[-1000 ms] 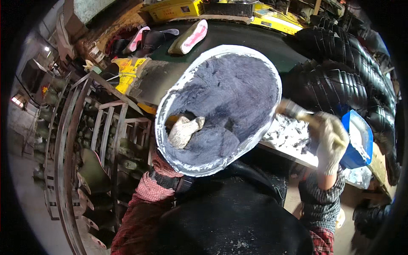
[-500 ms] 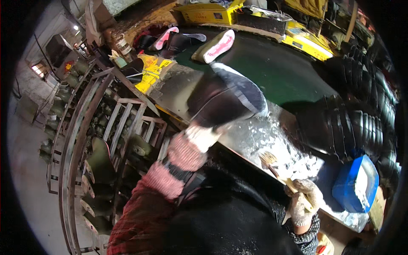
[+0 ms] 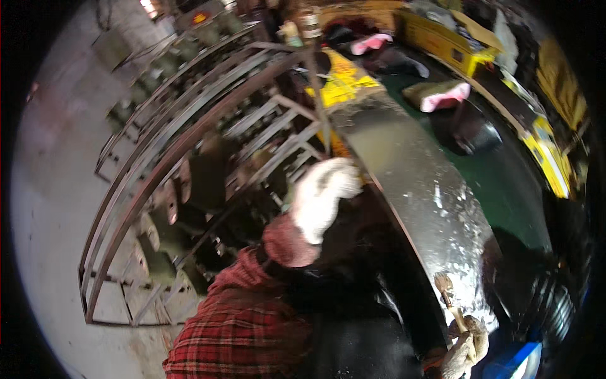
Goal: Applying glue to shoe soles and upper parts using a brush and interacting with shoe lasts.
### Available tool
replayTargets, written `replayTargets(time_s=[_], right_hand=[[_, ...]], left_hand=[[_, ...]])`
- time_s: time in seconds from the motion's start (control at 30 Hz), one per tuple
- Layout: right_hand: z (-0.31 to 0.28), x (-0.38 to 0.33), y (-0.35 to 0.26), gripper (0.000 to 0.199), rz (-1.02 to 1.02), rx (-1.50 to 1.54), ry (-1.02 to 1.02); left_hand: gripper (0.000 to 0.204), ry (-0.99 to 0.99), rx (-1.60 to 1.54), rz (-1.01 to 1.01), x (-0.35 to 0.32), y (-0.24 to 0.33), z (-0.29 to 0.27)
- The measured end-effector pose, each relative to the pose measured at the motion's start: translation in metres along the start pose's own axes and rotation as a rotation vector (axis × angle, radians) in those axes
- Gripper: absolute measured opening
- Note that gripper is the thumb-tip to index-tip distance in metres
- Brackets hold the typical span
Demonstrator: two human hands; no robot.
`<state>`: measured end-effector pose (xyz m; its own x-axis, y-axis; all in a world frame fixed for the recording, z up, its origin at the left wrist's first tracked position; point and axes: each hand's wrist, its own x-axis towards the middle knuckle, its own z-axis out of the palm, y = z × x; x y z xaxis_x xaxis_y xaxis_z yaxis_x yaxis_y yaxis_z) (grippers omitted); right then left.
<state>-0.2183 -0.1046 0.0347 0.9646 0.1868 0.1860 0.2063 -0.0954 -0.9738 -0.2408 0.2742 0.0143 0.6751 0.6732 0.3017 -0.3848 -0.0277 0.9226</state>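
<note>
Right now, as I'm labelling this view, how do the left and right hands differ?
The left hand shows nothing in its grasp, while the right hand grips a brush. The left hand is near the middle of the view; the right hand is at the lower right. The left hand looks bright white and blurred, the right hand duller and beige. Both wear pale gloves.
</note>
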Motion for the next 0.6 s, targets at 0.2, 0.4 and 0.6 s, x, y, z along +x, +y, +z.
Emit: replayTargets(time_s=[0.2,0.4,0.6], right_hand=[[0.027,0.010,-0.013,0.024,-0.066,0.008,-0.179],[0.044,0.006,-0.015,0.023,-0.041,0.023,-0.211],[0.033,-0.017,-0.026,0.021,-0.101,0.026,-0.132]], left_hand=[[0.040,0.640,1.241,0.718,-0.041,0.075,-0.140],[0.055,0.649,1.406,0.815,-0.063,0.104,-0.165],[0.070,0.913,0.779,0.167,-0.037,0.076,-0.187]])
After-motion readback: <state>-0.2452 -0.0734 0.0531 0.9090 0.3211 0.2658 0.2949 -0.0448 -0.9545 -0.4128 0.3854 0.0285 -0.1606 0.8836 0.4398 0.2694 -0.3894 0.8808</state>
